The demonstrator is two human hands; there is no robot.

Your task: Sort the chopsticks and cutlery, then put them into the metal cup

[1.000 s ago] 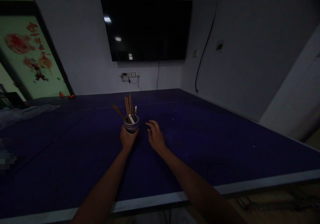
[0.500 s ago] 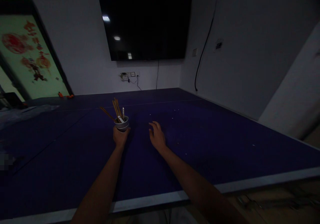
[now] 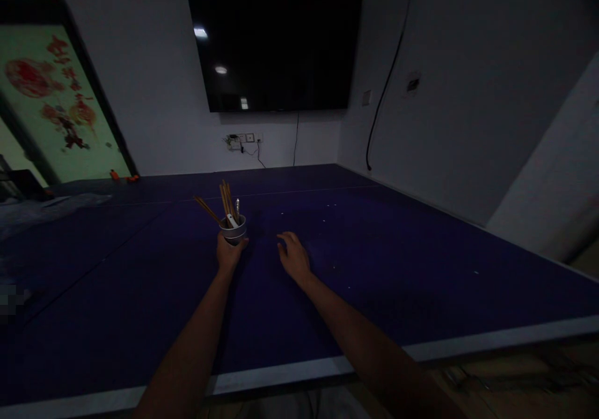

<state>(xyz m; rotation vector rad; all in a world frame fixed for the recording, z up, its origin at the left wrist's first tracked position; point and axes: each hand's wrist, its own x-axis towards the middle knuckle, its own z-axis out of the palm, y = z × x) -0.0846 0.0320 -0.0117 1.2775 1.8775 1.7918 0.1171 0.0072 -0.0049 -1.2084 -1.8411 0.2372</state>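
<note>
In the head view my left hand (image 3: 228, 254) is wrapped round a grey cup (image 3: 234, 232) with a pale band near its rim. Several wooden chopsticks (image 3: 226, 199) stand in the cup, some leaning left. A white handle (image 3: 232, 221) and a shiny metal handle (image 3: 238, 207) stick up among them; their lower ends are hidden inside. To the right of the cup, apart from it, my right hand (image 3: 294, 257) hovers over or rests on the blue table (image 3: 397, 257), fingers bent and apart, holding nothing.
Small white bits (image 3: 324, 221) are scattered on the table to the right. Crumpled clear plastic (image 3: 60, 206) lies at the far left, and orange items (image 3: 133, 178) sit at the back left. A wall-mounted television (image 3: 281, 51) and a hanging black cable (image 3: 374, 126) are beyond.
My left hand and the cup have shifted slightly to the right, closer to my right hand. My right hand has barely moved.
</note>
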